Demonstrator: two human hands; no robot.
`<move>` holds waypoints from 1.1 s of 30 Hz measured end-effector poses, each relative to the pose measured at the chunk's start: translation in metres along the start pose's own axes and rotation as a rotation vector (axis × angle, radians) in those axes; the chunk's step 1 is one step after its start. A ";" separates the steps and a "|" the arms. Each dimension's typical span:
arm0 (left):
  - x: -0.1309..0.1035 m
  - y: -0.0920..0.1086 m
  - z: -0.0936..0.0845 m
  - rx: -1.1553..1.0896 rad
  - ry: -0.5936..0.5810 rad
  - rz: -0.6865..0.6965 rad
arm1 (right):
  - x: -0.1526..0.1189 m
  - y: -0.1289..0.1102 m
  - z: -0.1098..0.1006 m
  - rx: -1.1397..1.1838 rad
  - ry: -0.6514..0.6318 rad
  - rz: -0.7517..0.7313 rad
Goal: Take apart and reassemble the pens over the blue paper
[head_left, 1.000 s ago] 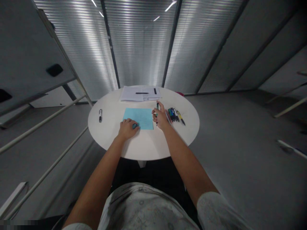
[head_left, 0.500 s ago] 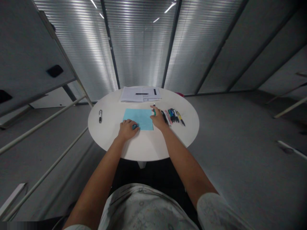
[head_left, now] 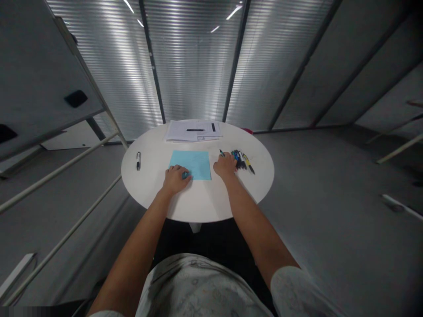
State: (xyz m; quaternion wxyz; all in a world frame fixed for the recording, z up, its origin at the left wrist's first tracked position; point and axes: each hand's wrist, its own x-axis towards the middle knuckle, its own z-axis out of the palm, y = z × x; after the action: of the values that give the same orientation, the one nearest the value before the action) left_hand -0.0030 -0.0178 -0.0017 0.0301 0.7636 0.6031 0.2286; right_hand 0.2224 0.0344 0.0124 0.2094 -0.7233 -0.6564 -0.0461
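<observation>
My left hand (head_left: 176, 179) rests on the lower left corner of a light-blue sheet of paper (head_left: 197, 163). Its fingers are closed on a small teal thing (head_left: 185, 175), perhaps a pen cap. To the right of the sheet, my right hand (head_left: 225, 165) is low over the white table (head_left: 201, 200), fingers curled round a dark and teal pen (head_left: 221, 152) whose end sticks out past them. Right beside that hand lies a row of pens and markers (head_left: 238, 159), partly covered by it. A yellow and black marker (head_left: 248, 164) forms the row's right end.
A stack of white papers (head_left: 178, 130) lies at the table's far side, with a black pen (head_left: 195, 130) on top. At the left lies a black and white marker (head_left: 138, 161). A whiteboard stand's metal rails (head_left: 66, 187) are left of the table.
My right hand has moved right with the pen, from the sheet's right edge to the row of pens, and now covers its left part. My left hand stays in place.
</observation>
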 end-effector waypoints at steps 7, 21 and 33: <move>-0.001 0.001 0.000 0.005 0.004 0.001 | 0.000 -0.001 0.002 -0.017 -0.066 -0.039; 0.000 -0.001 0.000 -0.006 -0.004 0.012 | -0.010 -0.006 0.003 -0.040 -0.070 -0.086; 0.023 -0.081 -0.060 0.144 0.445 -0.631 | -0.007 -0.013 0.000 0.098 -0.010 -0.118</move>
State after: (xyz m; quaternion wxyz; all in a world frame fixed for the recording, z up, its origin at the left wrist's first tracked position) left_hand -0.0956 0.0116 0.0332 -0.0861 0.4726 0.8145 0.3252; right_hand 0.2089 0.0284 0.0129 0.2379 -0.6725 -0.7005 -0.0226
